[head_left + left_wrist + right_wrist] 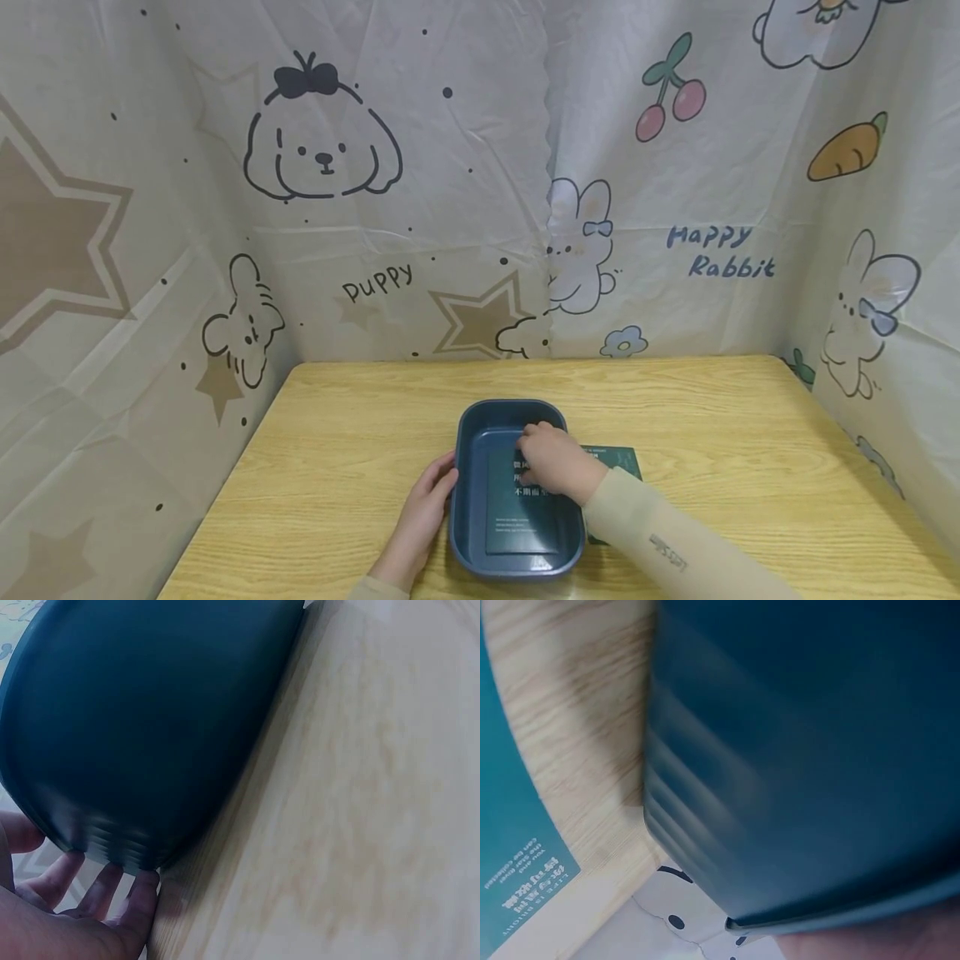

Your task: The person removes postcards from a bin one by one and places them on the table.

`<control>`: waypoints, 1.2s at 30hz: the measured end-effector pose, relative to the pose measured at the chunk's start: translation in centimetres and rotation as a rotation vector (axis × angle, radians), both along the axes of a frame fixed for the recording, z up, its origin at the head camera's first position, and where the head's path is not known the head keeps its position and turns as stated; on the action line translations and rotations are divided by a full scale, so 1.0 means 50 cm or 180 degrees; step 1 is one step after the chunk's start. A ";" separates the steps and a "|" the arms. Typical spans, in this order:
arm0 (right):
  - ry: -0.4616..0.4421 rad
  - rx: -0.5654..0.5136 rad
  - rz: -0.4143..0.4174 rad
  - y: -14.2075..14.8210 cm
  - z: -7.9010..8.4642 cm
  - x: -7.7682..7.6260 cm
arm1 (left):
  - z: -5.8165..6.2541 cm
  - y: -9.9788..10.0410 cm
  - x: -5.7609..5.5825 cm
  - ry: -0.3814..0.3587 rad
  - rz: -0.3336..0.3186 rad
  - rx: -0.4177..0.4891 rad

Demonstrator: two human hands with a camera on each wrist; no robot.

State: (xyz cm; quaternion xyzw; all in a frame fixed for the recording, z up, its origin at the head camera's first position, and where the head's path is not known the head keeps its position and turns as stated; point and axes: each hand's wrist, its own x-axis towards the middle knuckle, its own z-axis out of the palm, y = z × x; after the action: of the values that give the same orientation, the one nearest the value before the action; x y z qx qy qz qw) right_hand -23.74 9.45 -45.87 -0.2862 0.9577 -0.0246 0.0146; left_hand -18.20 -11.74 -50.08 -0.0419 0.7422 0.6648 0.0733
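Note:
A blue rectangular bin stands on the table. Inside it lies a dark green booklet with white lettering, its upper right part hidden under my right hand. My left hand is at the bin's left side, thumb and fingertips against the outer wall near the rim, as the left wrist view also shows. My right hand reaches over the right rim into the bin, fingers bent above the booklet's upper part; I cannot tell whether they pinch it. A second green booklet lies on the table just right of the bin, partly covered by my right forearm.
The light wood-grain table extends around the bin on both sides and behind it. A white curtain printed with cartoon animals and stars hangs along the back and both sides of the table.

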 end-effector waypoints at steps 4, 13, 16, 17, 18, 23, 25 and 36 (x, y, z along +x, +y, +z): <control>0.0086 0.0094 0.0012 -0.002 -0.002 0.002 | 0.001 0.000 0.000 0.0010 -0.0003 0.0015; 0.0172 0.0183 0.0004 -0.005 0.005 0.002 | 0.003 0.002 0.000 0.0032 0.0019 0.0013; 0.0187 0.0229 -0.0006 -0.006 0.005 0.001 | 0.002 0.003 0.000 0.0040 0.0025 0.0021; 0.0183 0.0237 -0.0016 -0.007 0.005 0.000 | 0.002 0.003 0.000 0.0041 0.0025 0.0019; 0.0180 0.0246 -0.0024 -0.007 0.005 -0.001 | 0.002 0.003 0.000 0.0036 0.0029 0.0022; 0.0142 0.0215 -0.0062 -0.008 0.001 -0.004 | 0.002 0.002 0.000 0.0024 0.0032 0.0014; 0.0115 0.0165 -0.0076 -0.007 -0.001 -0.006 | 0.003 0.002 0.000 0.0019 0.0033 0.0012; -0.0067 -0.0215 -0.0047 0.001 0.008 -0.010 | 0.002 0.002 0.002 0.0019 0.0059 -0.0010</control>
State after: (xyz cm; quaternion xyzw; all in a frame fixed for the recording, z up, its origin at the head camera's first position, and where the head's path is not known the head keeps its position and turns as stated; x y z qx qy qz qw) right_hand -24.23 9.47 -45.48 -0.2792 0.9582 -0.0601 0.0148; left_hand -18.12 -11.65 -49.97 -0.0470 0.7431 0.6644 0.0648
